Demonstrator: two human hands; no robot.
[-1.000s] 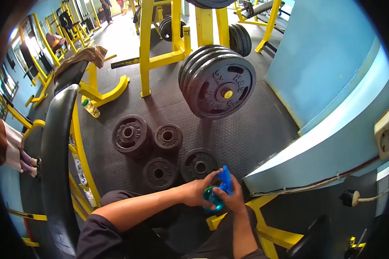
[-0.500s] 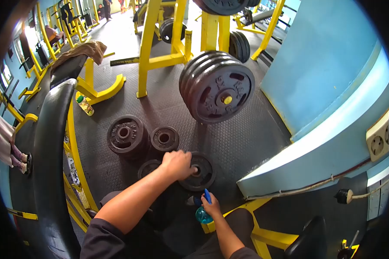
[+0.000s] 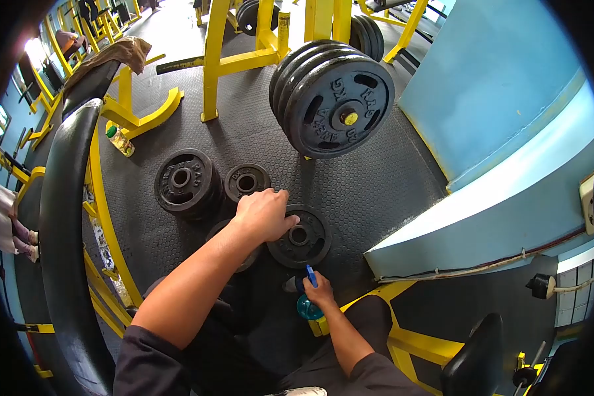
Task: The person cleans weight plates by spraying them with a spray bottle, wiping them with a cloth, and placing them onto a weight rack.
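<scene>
My left hand (image 3: 264, 214) is held over the weight plates, palm down, its fingers bent; anything beneath them is hidden. Just to its right a black plate (image 3: 315, 241) lies flat on the floor. A small plate (image 3: 247, 181) is just above the hand, and a partly covered plate (image 3: 247, 263) lies below it. A taller stack of plates (image 3: 185, 181) stands to the left. Low in the view, my right hand (image 3: 318, 290) is wrapped round the blue top of a spray bottle (image 3: 307, 307) with a teal, see-through body.
Large plates (image 3: 340, 99) hang on a yellow rack (image 3: 212, 66). A black bench (image 3: 66, 198) runs along the left, with a capped bottle (image 3: 120, 141) near it. A light blue wall (image 3: 488, 99) is at right. A person's legs (image 3: 24, 241) show at far left.
My left hand has left the spray bottle and moved up and left over the plates. My right hand has lowered with the bottle. The view has tilted downward.
</scene>
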